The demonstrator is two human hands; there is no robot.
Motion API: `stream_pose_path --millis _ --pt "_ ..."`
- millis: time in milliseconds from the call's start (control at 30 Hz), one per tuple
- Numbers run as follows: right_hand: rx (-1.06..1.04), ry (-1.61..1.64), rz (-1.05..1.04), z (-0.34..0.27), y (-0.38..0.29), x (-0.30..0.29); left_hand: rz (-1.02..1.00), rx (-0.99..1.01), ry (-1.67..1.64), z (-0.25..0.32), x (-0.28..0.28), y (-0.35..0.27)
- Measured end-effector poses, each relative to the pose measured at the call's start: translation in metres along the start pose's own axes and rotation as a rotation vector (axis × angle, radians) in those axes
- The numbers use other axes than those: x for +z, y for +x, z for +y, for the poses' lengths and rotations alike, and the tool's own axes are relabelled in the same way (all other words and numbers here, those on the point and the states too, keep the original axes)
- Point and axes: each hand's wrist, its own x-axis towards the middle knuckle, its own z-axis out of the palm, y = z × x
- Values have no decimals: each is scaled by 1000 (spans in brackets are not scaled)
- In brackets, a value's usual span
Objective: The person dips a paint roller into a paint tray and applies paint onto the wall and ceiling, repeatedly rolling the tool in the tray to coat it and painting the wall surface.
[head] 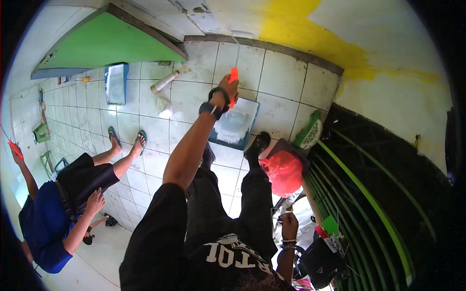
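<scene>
My left hand [228,87] is closed round the orange handle of a paint roller [233,76], with dark bands on the wrist. The roller's thin metal frame reaches up to a white roller sleeve [242,34] at the foot of the wall. Below this hand, on the tiled floor, lies a blue paint tray [236,122] holding whitish paint. My right hand [289,222] hangs low beside my hip, fingers curled, beaded bracelets on its wrist; whether it holds anything cannot be told. Yellow paint [302,31] covers part of the pale wall.
A co-worker [47,222] stands at left, holding an orange-handled tool. Another paint tray [116,83], a wrapped roll [164,82] and a green panel [109,43] are up left. At right are a red plastic bag [284,172], a green broom [309,131] and green metal bars [356,182].
</scene>
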Motion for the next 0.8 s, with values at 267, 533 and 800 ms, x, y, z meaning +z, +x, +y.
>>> stream_pose_path --millis 267,533,800 --pt "-98 -19 -36 1 11 2 -19 13 -43 20 1 -9" --pt "-121 57 -12 -6 12 2 -19 97 -87 29 24 -104" --pt "-194 120 -11 -10 16 -3 -60 102 20 78 32 -203"
